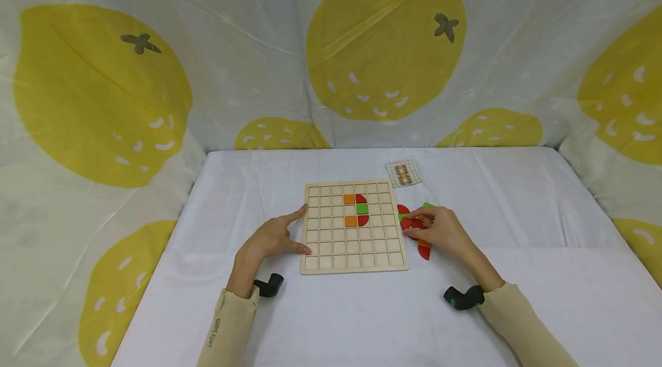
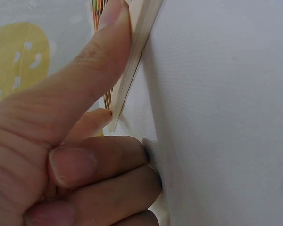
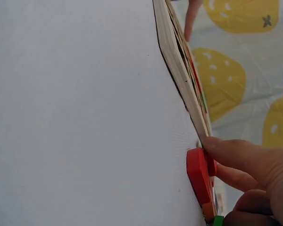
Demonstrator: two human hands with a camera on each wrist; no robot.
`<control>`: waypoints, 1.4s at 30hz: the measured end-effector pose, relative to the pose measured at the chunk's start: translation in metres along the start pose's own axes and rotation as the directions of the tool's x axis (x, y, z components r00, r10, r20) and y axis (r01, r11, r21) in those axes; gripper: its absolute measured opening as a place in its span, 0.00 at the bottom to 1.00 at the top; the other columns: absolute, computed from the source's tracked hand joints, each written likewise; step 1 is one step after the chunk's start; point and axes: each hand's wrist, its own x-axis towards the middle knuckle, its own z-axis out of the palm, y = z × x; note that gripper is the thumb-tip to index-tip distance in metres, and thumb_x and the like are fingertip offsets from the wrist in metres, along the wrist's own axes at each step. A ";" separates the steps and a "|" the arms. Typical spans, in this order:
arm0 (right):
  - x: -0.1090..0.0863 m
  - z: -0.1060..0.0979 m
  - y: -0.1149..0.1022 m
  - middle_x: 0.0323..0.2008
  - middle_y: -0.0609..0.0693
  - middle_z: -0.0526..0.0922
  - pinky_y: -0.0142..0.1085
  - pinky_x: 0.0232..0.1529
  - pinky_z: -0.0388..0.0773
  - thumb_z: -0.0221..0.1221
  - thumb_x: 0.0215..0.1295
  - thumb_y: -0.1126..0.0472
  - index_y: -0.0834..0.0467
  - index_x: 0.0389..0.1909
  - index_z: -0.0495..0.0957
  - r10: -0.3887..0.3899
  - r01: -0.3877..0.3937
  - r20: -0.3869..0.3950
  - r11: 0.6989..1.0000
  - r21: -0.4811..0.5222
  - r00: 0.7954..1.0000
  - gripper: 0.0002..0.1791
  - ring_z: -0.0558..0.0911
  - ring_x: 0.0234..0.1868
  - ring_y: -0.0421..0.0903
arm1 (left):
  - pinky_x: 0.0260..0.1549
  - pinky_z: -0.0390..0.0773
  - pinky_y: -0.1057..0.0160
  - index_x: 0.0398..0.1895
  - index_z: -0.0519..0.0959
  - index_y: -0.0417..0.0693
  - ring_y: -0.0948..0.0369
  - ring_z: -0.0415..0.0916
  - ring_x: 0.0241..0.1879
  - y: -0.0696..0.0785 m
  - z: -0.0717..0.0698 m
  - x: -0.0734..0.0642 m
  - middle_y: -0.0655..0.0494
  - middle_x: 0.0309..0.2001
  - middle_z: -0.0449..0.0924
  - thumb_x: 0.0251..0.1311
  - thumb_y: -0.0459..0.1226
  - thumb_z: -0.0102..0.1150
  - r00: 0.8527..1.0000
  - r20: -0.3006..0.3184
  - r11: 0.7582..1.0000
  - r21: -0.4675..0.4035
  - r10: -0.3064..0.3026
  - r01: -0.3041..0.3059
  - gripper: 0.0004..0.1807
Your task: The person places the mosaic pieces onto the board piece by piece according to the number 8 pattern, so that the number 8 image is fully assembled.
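Observation:
A wooden grid board (image 1: 331,249) lies flat before me. On it sit an orange square (image 1: 349,199), a green square (image 1: 362,208), another orange square (image 1: 350,221) and two red quarter-round pieces, one of them a red quarter-round (image 1: 363,220) at the lower right. My left hand (image 1: 271,236) rests against the board's left edge, thumb and index finger spread along it, the other fingers curled beneath. Right of the board, my right hand (image 1: 443,232) pinches a red piece (image 3: 212,165) between thumb and index finger, above a loose pile with another red piece (image 3: 198,173).
Loose green, orange and red pieces, including a red quarter-round (image 1: 424,252), lie partly under my right hand. A small pattern card (image 1: 403,173) lies behind the board's right corner. A lemon-print cloth (image 1: 258,39) hangs behind the white table.

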 end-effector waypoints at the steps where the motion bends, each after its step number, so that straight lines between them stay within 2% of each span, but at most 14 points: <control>1: 0.000 0.001 -0.001 0.20 0.45 0.66 0.31 0.27 0.59 0.79 0.54 0.53 0.56 0.46 0.90 0.001 -0.001 -0.002 1.000 -0.005 1.000 0.20 0.66 0.27 0.43 | 0.46 0.73 0.54 0.83 0.54 0.66 0.56 0.72 0.40 0.000 0.000 0.000 0.48 0.39 0.80 0.46 0.52 0.82 1.000 -0.001 1.000 -0.001 0.000 0.000 0.62; 5: 0.000 0.000 -0.001 0.20 0.45 0.67 0.31 0.25 0.59 0.77 0.56 0.56 0.54 0.48 0.90 0.020 -0.020 0.003 1.000 0.001 1.000 0.18 0.66 0.26 0.42 | 0.49 0.75 0.51 0.83 0.54 0.66 0.56 0.74 0.43 0.000 0.000 0.000 0.45 0.46 0.82 0.46 0.52 0.82 1.000 -0.007 1.000 0.002 0.004 -0.004 0.61; 9: -0.001 -0.004 -0.001 0.19 0.45 0.67 0.31 0.25 0.59 0.77 0.56 0.55 0.54 0.46 0.90 0.042 -0.042 -0.002 0.999 0.010 0.999 0.16 0.67 0.25 0.42 | 0.48 0.75 0.52 0.83 0.54 0.67 0.56 0.74 0.41 0.000 0.000 -0.001 0.46 0.43 0.82 0.46 0.53 0.82 1.000 -0.002 1.000 0.001 0.003 -0.003 0.61; 15: 0.001 -0.004 0.003 0.17 0.43 0.64 0.31 0.25 0.59 0.77 0.56 0.56 0.58 0.43 0.90 0.006 -0.006 -0.009 1.000 0.018 1.000 0.15 0.65 0.24 0.41 | 0.41 0.71 0.57 0.83 0.54 0.65 0.57 0.71 0.36 -0.001 -0.001 -0.001 0.50 0.34 0.78 0.46 0.52 0.82 1.000 -0.005 1.000 0.002 0.021 -0.021 0.62; 21: 0.001 -0.001 0.000 0.16 0.43 0.62 0.30 0.22 0.56 0.77 0.57 0.57 0.61 0.45 0.90 -0.020 0.022 -0.037 0.998 0.051 0.999 0.17 0.63 0.20 0.40 | 0.40 0.71 0.58 0.83 0.55 0.63 0.57 0.71 0.37 -0.002 -0.001 0.000 0.49 0.35 0.79 0.46 0.53 0.82 0.999 -0.014 0.999 0.009 0.036 -0.035 0.62; 26: 0.003 0.007 -0.013 0.16 0.44 0.59 0.31 0.21 0.55 0.76 0.57 0.55 0.58 0.43 0.90 0.012 -0.010 -0.026 0.996 0.089 1.000 0.15 0.61 0.19 0.41 | 0.36 0.68 0.60 0.83 0.55 0.63 0.58 0.69 0.33 -0.003 0.001 0.001 0.52 0.29 0.73 0.46 0.51 0.82 0.999 -0.012 1.000 -0.007 0.030 -0.031 0.61; 29: 0.006 0.015 -0.023 0.15 0.44 0.57 0.31 0.22 0.53 0.77 0.57 0.55 0.57 0.43 0.90 -0.006 0.008 -0.015 0.994 0.110 1.000 0.15 0.58 0.18 0.40 | 0.34 0.67 0.60 0.83 0.55 0.63 0.58 0.67 0.31 -0.003 0.002 0.001 0.54 0.27 0.69 0.46 0.51 0.82 1.000 -0.010 0.999 -0.019 0.026 -0.026 0.61; 34: 0.014 0.031 -0.043 0.14 0.42 0.58 0.30 0.21 0.51 0.76 0.58 0.56 0.58 0.44 0.90 -0.076 0.075 -0.002 0.989 0.129 0.997 0.15 0.56 0.17 0.38 | 0.35 0.67 0.60 0.83 0.55 0.63 0.58 0.68 0.31 -0.002 0.002 0.000 0.54 0.28 0.70 0.46 0.51 0.82 1.000 -0.011 1.000 -0.013 0.024 -0.024 0.61; 39: 0.024 0.052 -0.068 0.15 0.42 0.58 0.30 0.22 0.53 0.76 0.59 0.55 0.58 0.43 0.90 -0.101 0.099 0.012 0.988 0.122 0.995 0.14 0.58 0.18 0.39 | 0.35 0.67 0.60 0.83 0.55 0.63 0.59 0.67 0.30 -0.001 0.001 0.000 0.54 0.27 0.70 0.46 0.51 0.82 1.000 -0.010 1.000 -0.010 0.022 -0.022 0.61; 42: 0.029 0.064 -0.079 0.15 0.43 0.59 0.30 0.22 0.53 0.75 0.59 0.55 0.57 0.42 0.90 -0.107 0.103 0.028 0.987 0.125 0.994 0.13 0.59 0.17 0.40 | 0.36 0.68 0.60 0.83 0.55 0.64 0.58 0.69 0.33 -0.001 0.001 0.001 0.51 0.30 0.74 0.46 0.51 0.82 1.000 -0.010 1.000 -0.004 0.018 -0.018 0.61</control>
